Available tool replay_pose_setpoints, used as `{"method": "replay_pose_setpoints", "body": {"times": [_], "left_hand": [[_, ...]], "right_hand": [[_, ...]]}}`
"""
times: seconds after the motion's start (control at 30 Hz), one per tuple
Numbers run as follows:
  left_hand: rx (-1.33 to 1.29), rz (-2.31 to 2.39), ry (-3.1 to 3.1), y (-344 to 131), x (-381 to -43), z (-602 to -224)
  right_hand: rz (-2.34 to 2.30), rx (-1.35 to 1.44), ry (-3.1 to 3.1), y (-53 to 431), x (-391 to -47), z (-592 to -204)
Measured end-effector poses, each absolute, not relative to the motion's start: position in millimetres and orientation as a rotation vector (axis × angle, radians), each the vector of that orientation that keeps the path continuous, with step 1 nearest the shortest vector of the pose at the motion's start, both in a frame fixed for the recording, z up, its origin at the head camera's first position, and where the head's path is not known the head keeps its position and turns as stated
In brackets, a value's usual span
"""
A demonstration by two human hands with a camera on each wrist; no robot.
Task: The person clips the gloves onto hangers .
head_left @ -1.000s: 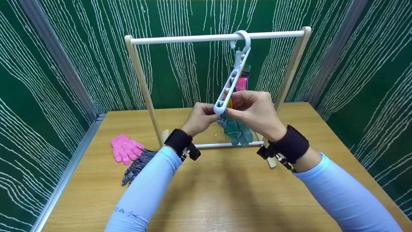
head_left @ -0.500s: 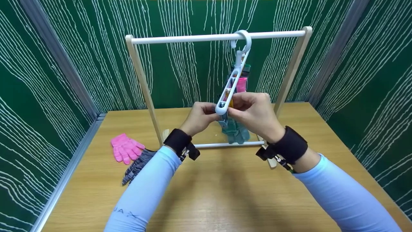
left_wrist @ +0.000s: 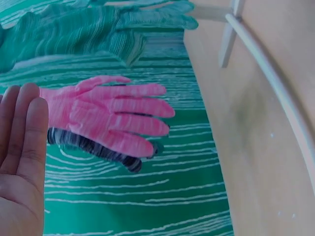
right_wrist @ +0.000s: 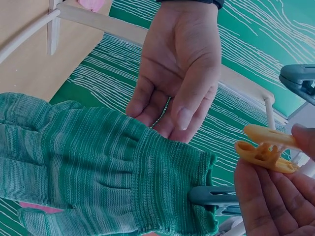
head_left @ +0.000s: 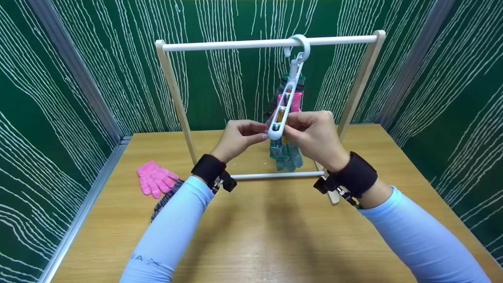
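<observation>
A pale-blue hanger (head_left: 276, 134) hangs by its hook with one end toward me. At that end a green striped glove (right_wrist: 98, 162) is clipped by its cuff in a grey-blue clothespin (right_wrist: 214, 195). My right hand (head_left: 316, 135) pinches a yellow clothespin (right_wrist: 268, 147) between thumb and fingers, beside the hanger's near end. On the other side, my left hand (head_left: 237, 137) has loosely bent fingers and appears to hold nothing, its fingertips right by the hanger and glove cuff. Farther back hang a pink glove (left_wrist: 93, 110) and a dark striped glove (left_wrist: 93, 147).
The hanger's hook goes over the white rail (head_left: 228, 45) of a small wooden rack (head_left: 173, 94). On the table (head_left: 251, 236), left of the rack, lie a pink glove (head_left: 157, 179) and a dark striped one (head_left: 167, 198), partly covered by my left sleeve.
My left hand has drawn back a little to the left, away from the glove cuff. The grey-blue clothespin now shows below the hanger's end. The right hand stays nearly in place.
</observation>
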State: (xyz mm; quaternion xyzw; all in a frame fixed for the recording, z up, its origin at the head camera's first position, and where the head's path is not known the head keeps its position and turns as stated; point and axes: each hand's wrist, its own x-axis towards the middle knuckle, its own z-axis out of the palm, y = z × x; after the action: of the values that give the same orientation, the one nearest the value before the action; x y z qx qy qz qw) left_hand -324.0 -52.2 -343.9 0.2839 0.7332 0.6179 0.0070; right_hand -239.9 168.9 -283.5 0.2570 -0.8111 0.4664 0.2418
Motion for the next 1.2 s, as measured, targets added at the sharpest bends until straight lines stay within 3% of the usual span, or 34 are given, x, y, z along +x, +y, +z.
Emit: {"method": "replay_pose_setpoints", "body": {"times": [0.57, 1.2], "left_hand": [[0.903, 1.803, 2.485, -107.2, -318.2, -340.9], [0.728, 1.703, 2.641, -186.8, -301.7, -358.3]], "right_hand": [[1.291, 0.701, -2.120, 170.8, -244.5, -287.1], [1.303, 0.687, -2.092, 168.1, -246.1, -289.2]]}}
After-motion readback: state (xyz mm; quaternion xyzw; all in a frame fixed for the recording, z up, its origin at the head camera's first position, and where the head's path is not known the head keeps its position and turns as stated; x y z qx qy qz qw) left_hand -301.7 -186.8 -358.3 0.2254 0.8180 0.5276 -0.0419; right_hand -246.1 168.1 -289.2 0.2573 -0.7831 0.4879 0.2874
